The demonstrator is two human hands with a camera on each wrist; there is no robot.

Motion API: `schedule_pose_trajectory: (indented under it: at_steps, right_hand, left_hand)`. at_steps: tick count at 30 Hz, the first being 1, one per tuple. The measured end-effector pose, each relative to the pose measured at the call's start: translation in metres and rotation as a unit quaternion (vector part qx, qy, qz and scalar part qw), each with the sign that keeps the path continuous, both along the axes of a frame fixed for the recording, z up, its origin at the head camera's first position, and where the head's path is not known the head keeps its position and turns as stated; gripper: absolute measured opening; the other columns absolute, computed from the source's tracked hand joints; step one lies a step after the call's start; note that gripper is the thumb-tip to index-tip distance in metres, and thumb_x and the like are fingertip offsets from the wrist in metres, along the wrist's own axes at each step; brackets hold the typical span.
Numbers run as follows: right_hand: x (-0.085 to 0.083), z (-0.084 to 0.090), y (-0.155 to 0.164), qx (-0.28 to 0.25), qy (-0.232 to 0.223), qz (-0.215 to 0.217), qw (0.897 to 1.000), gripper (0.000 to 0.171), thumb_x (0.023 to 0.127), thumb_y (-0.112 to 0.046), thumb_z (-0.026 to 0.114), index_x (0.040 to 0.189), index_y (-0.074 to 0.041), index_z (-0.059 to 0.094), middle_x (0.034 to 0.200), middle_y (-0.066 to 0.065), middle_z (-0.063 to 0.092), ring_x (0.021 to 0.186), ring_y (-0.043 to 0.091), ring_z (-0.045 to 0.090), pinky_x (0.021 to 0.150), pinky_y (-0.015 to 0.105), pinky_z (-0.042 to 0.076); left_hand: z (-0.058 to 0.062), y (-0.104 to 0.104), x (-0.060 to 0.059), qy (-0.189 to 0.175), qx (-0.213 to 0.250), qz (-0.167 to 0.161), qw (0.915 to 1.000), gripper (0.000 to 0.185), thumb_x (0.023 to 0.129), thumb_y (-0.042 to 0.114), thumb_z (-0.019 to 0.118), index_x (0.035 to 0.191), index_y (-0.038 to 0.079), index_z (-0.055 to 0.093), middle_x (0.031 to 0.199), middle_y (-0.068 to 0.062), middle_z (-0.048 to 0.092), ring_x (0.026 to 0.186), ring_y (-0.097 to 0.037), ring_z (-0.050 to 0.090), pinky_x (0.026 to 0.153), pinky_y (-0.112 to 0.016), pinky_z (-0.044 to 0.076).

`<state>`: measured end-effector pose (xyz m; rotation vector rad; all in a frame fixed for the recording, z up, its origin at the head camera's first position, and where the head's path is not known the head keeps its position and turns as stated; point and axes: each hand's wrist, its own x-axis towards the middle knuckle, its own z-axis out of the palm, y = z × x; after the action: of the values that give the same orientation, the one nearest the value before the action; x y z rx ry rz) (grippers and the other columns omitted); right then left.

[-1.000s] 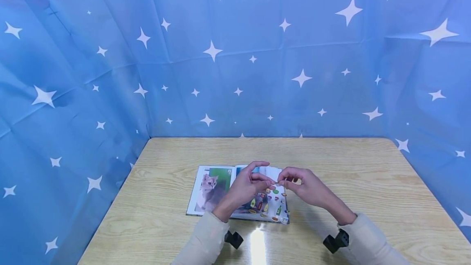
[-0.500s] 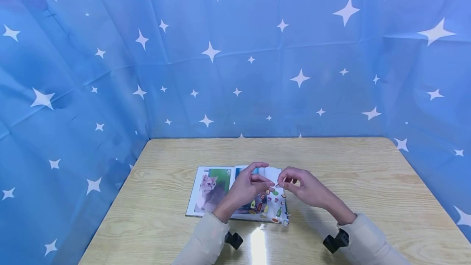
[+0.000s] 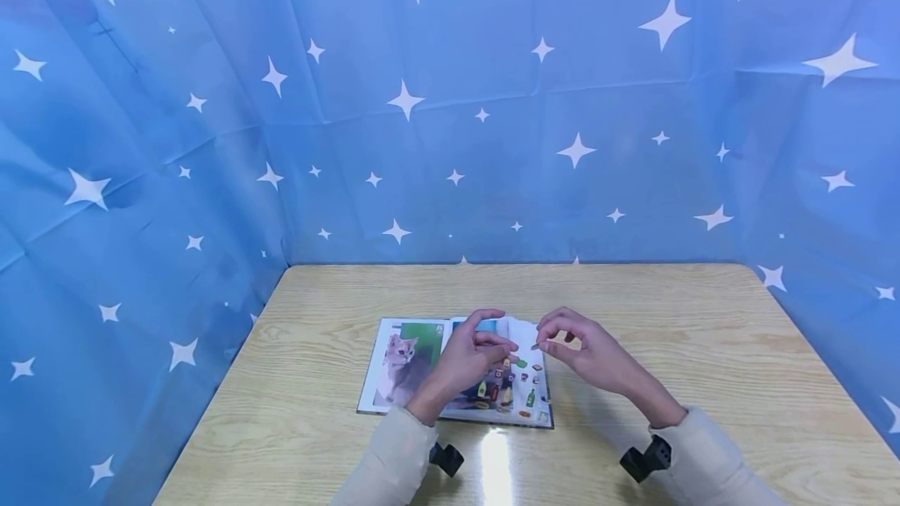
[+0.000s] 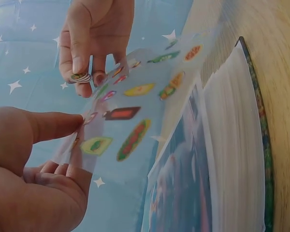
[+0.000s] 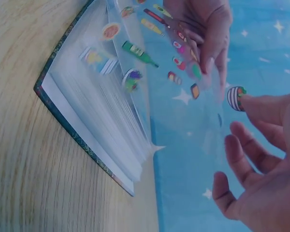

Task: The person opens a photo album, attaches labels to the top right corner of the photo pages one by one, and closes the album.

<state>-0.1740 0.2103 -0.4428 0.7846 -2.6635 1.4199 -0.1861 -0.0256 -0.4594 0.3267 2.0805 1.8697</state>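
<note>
1. Backdrop: blue cloth printed with white stars, hung behind and to both sides of the work area.
2. Table: light wood grain, carrying all items below.
3. Book: lies open and flat on the table near the front edge, its left page showing a picture of a grey cat. The wrist views show a thick block of pages and a dark green cover edge against the wood.
4. Sticker sheet: clear film printed with small food and bottle stickers. It is over the right-hand page of the book, its upper end lifted off the page, its lower end at or near the page.
5. Left hand: fingers curled, thumb and forefinger pinching the raised upper edge of the sticker sheet, as the left wrist view confirms. The hand is above the middle of the book.
6. Right hand: held just right of the left hand, apart from it, above the book's right edge. Thumb and forefinger pinch a single sticker; the remaining fingers are loosely spread.
7. Sticker: small, round, striped, with green at one end. It is clear of the sheet, held at the right fingertips just beside the sheet's upper edge.
</note>
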Motion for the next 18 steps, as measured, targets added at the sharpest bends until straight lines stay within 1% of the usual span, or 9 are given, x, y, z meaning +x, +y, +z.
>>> schedule_pose_trajectory:
  at_steps: [3,6,9,13,14,16,18]
  right_hand:
    - [0.0,0.001,0.001,0.002,0.0,-0.007,1.0,0.011,0.096,-0.011,0.064,0.095,-0.02,0.069,0.104,-0.006,0.065,0.091,0.011,0.058,0.075,0.029,0.048]
    - [0.0,0.002,0.002,-0.003,-0.001,-0.01,1.0,0.011,0.097,-0.011,0.064,0.097,-0.02,0.071,0.098,-0.008,0.067,0.087,0.013,0.059,0.073,0.03,0.049]
    - [0.0,0.003,0.002,-0.011,-0.007,-0.015,1.0,0.012,0.096,-0.011,0.065,0.098,-0.021,0.072,0.095,-0.008,0.068,0.085,0.017,0.06,0.07,0.031,0.05]
    - [0.001,0.004,0.003,-0.019,-0.018,-0.022,0.999,0.011,0.096,-0.013,0.066,0.097,-0.022,0.072,0.094,-0.007,0.069,0.085,0.018,0.061,0.068,0.03,0.05]
    - [0.001,0.005,0.002,-0.02,-0.02,-0.023,0.999,0.011,0.096,-0.013,0.066,0.097,-0.022,0.072,0.094,-0.007,0.069,0.084,0.019,0.061,0.067,0.03,0.05]
    - [0.001,0.005,0.002,-0.021,-0.022,-0.025,0.999,0.011,0.095,-0.013,0.066,0.097,-0.022,0.072,0.094,-0.007,0.069,0.084,0.019,0.061,0.066,0.029,0.05]
    - [0.001,0.005,0.001,-0.022,-0.024,-0.027,0.999,0.011,0.095,-0.012,0.066,0.097,-0.022,0.072,0.093,-0.006,0.069,0.083,0.02,0.06,0.065,0.028,0.05]
  left_hand:
    - [-0.001,0.003,0.0,0.0,0.005,0.001,1.0,0.05,0.095,0.007,0.064,0.14,0.022,0.049,0.099,-0.005,0.075,0.085,-0.019,0.072,0.077,-0.032,0.06]
    - [-0.003,0.007,0.001,0.0,0.011,-0.001,0.9999,0.051,0.095,0.006,0.064,0.141,0.02,0.048,0.102,-0.011,0.074,0.084,-0.02,0.073,0.076,-0.032,0.06]
    - [-0.005,0.011,0.001,-0.001,0.006,0.004,1.0,0.05,0.095,0.007,0.064,0.141,0.02,0.048,0.103,-0.012,0.074,0.084,-0.02,0.073,0.076,-0.031,0.06]
    - [-0.007,0.017,0.002,0.002,-0.013,0.016,0.9998,0.049,0.095,0.009,0.064,0.14,0.023,0.049,0.1,-0.006,0.075,0.083,-0.018,0.073,0.076,-0.031,0.06]
    - [-0.007,0.019,0.003,0.001,-0.014,0.017,0.9998,0.05,0.095,0.009,0.064,0.14,0.023,0.049,0.101,-0.007,0.075,0.083,-0.017,0.073,0.076,-0.031,0.06]
    - [-0.008,0.022,0.003,0.0,-0.019,0.022,0.9996,0.049,0.095,0.01,0.065,0.139,0.025,0.05,0.098,-0.004,0.075,0.082,-0.016,0.072,0.076,-0.032,0.06]
    - [-0.008,0.025,0.003,-0.002,-0.02,0.023,0.9995,0.049,0.095,0.01,0.064,0.139,0.026,0.049,0.099,-0.005,0.074,0.082,-0.016,0.072,0.076,-0.032,0.06]
